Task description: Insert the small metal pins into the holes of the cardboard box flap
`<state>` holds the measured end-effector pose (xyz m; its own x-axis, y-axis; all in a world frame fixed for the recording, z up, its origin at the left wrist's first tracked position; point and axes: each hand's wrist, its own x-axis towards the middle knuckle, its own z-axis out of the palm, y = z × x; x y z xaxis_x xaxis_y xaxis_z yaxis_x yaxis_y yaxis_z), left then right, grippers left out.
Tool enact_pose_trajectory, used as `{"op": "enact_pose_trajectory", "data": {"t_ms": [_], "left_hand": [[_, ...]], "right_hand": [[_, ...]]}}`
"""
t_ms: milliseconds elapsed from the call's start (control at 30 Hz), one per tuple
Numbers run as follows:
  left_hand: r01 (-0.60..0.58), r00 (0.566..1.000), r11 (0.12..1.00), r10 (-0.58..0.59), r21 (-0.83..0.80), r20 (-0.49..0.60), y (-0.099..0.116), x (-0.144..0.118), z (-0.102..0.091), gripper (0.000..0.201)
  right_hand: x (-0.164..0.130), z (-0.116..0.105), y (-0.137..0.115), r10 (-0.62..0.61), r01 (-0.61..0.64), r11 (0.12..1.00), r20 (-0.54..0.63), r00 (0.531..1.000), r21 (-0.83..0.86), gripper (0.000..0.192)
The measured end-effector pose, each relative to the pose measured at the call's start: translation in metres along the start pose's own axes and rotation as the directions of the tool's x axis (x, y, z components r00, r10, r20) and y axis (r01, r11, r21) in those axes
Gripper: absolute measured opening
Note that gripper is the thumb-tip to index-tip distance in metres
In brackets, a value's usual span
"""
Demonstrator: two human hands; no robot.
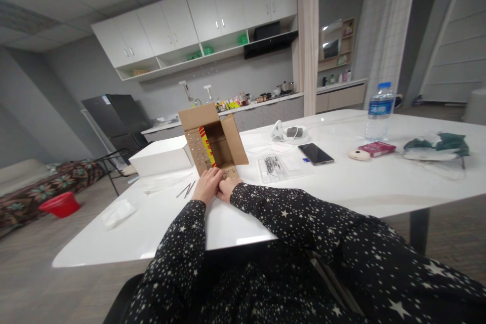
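An open cardboard box [195, 148] stands on the white table in front of me, its flaps spread. Small shiny dots cover its left side, beside a yellow and red strip of tape [207, 146]. At the box's lower front edge, my left hand [207, 185] is closed with its fingers over the cardboard. My right hand [228, 188] is curled up right beside it, touching the left fingers. Whatever is between the right fingertips is hidden. Thin dark metal rods [186, 190] lie left of my left hand. A clear case with small metal pieces [272, 166] lies to the right.
A white box [161, 158] sits left of the cardboard box, with a crumpled white bag [118, 213] nearer me. Rightward lie a phone [316, 153], a beige oval case [359, 155], a red pack [377, 149], a water bottle [379, 114] and a green bundle [436, 147].
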<state>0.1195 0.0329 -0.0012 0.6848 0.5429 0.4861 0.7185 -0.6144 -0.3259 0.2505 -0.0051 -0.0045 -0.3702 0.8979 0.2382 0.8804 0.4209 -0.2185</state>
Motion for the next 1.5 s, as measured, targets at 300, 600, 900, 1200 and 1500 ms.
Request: {"op": "enact_pose_trajectory", "data": {"t_ms": [300, 600, 900, 1200, 1500], "left_hand": [[-0.001, 1.000, 1.000, 0.001, 0.020, 0.010, 0.000, 0.001, 0.001, 0.031], [0.036, 0.996, 0.999, -0.035, 0.019, -0.082, -0.004, -0.004, 0.005, 0.036], [0.089, 0.961, 0.988, -0.118, -0.124, -0.250, 0.001, -0.005, 0.000, 0.028], [0.199, 0.891, 0.932, -0.301, -0.304, -0.339, 0.001, -0.010, -0.007, 0.022], [0.200, 0.931, 0.915, -0.289, -0.351, -0.223, 0.003, -0.012, -0.007, 0.020]], "right_hand": [[0.002, 0.003, 0.002, -0.014, 0.014, 1.000, -0.001, 1.000, 0.006, 0.038], [-0.001, -0.003, 0.001, -0.021, 0.021, 1.000, 0.022, 1.000, 0.018, 0.039], [0.003, 0.003, 0.002, -0.019, 0.019, 1.000, 0.011, 1.000, 0.024, 0.039], [0.001, 0.003, 0.001, -0.002, 0.002, 1.000, 0.003, 1.000, -0.015, 0.037], [0.001, 0.002, 0.002, -0.010, 0.010, 1.000, -0.005, 1.000, -0.013, 0.038]]}}
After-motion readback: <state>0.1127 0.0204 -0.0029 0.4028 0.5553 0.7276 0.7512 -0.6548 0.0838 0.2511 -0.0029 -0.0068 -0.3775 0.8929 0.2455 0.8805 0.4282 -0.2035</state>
